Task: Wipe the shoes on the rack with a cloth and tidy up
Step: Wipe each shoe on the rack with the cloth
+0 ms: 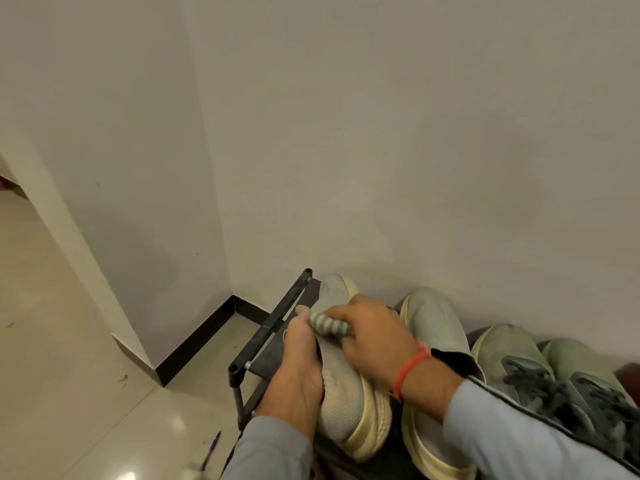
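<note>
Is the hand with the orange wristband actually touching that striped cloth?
Touching. In the head view the right hand has its fingers curled round the striped cloth, pressing it on the pale knit shoe.

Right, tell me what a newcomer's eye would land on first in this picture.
First the two hands at bottom centre: the right hand grips a striped cloth against the pale knit shoe, which the left hand holds at the left end of the black rack. Next, the orange wristband on the right wrist. Then the other shoes lined up to the right, among them a green laced pair by the wall.
</note>
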